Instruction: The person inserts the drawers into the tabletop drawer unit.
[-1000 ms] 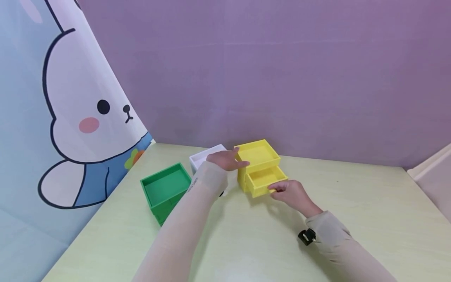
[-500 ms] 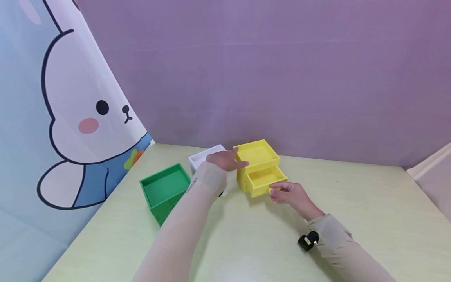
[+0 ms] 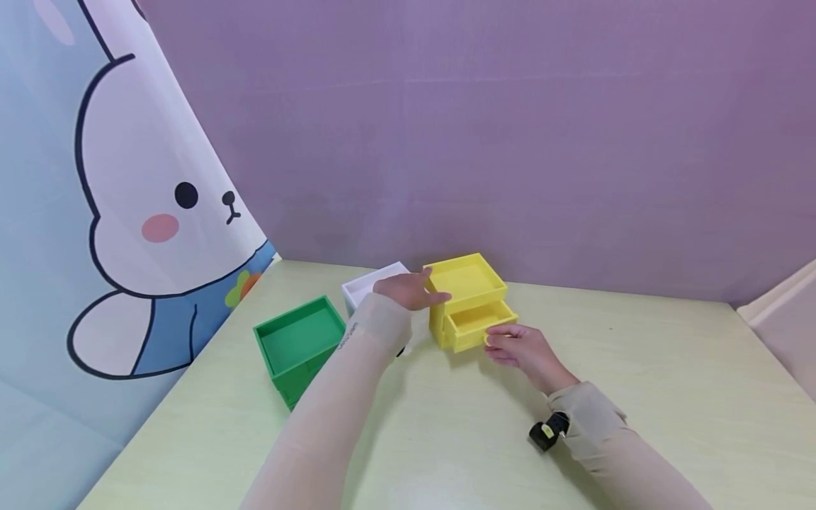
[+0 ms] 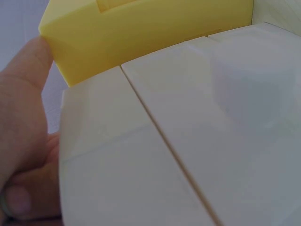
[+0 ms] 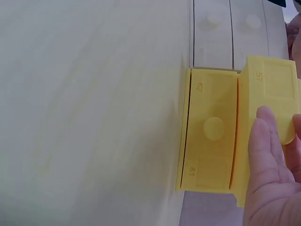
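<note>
A yellow mini drawer unit point(image 3: 468, 280) with a tray-like top stands at the back of the table. Its upper drawer point(image 3: 479, 322) sticks partly out. My right hand point(image 3: 525, 350) pinches that drawer's round knob point(image 5: 285, 134) between thumb and fingers. Below it, the lower drawer point(image 5: 211, 155) is flush and has its own round knob. My left hand point(image 3: 408, 290) holds the unit's left side, thumb and a finger spread along its top edge. In the left wrist view, a fingertip touches the yellow corner. My left hand and forearm partly hide a white drawer unit point(image 3: 366, 283).
A green drawer unit point(image 3: 302, 340) with an open-topped tray stands left, partly behind my left forearm. The white and yellow units stand side by side. A purple backdrop point(image 3: 574, 142) rises behind the table point(image 3: 637, 368). A cartoon-print cloth point(image 3: 146, 248) hangs on the left.
The yellow upper drawer has slid slightly inward. My right hand has moved a little left with it, its grip shifting on the knob. My left hand has stayed in place.
</note>
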Tool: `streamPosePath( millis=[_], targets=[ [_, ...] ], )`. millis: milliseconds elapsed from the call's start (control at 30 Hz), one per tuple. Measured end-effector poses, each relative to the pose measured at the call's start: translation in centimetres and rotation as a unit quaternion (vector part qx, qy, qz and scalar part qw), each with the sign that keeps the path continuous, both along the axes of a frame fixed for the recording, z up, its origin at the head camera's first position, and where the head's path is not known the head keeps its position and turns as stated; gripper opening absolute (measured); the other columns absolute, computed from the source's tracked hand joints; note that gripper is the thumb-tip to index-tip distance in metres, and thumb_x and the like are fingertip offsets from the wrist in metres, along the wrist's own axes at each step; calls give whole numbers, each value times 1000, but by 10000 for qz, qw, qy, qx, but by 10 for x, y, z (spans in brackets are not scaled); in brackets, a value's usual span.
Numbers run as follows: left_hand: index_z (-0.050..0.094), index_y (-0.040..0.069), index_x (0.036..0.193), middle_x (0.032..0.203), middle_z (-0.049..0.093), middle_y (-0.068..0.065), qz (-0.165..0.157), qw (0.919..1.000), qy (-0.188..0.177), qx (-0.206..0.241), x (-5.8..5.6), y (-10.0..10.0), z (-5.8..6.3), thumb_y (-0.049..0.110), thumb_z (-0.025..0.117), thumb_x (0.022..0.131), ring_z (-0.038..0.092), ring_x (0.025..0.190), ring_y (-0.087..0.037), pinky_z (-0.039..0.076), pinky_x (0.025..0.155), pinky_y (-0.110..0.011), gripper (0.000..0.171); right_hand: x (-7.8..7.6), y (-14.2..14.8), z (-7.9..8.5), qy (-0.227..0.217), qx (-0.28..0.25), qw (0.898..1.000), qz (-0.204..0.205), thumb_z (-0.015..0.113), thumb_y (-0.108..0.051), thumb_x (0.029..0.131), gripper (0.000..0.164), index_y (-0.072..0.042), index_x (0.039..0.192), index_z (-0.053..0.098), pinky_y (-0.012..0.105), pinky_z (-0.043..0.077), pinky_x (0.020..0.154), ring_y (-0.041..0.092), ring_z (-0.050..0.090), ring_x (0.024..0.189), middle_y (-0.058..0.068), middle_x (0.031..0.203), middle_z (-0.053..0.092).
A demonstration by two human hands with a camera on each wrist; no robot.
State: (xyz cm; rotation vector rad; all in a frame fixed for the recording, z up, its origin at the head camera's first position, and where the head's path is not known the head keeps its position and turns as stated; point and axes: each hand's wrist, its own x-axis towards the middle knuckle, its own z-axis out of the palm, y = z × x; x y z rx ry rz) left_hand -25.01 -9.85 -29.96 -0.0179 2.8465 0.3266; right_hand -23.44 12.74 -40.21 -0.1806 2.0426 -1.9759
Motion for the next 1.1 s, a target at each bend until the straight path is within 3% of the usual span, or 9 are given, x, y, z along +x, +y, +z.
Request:
streamPosePath(
  millis=[400,633,800,1100],
  targets=[
    [20,32,154,148,42,0,-32,10000,11,-67,-1,0,0,68,40,90,42,133,-21,33,104,-44,76,-6,-9,-2,48,-113,9999,-69,60,-4,93,26,12,113,60,29,54,75,16,69,83,10,93,71],
    [20,31,154,147,44,0,-137,9997,75,-161,-2,3,-2,68,39,90,43,131,-21,36,102,-43,76,-13,-13,-5,-40,-382,9989,-257,60,-6,93,26,9,115,59,27,53,77,10,68,80,-2,88,69],
    [23,28,153,146,44,0,-315,9990,261,-160,-4,5,-5,67,40,91,44,131,-20,36,102,-43,75,-18,-16,-7,-53,-619,9973,-389,60,-6,94,28,10,116,58,27,53,77,11,68,79,-2,86,69],
    [21,28,154,146,45,-1,-460,9983,133,-325,-6,6,-4,67,39,91,45,130,-20,36,102,-43,76,-17,-21,-9,-107,-848,9950,-525,60,-5,94,27,10,116,58,28,53,77,10,68,78,-1,85,69]
  ],
)
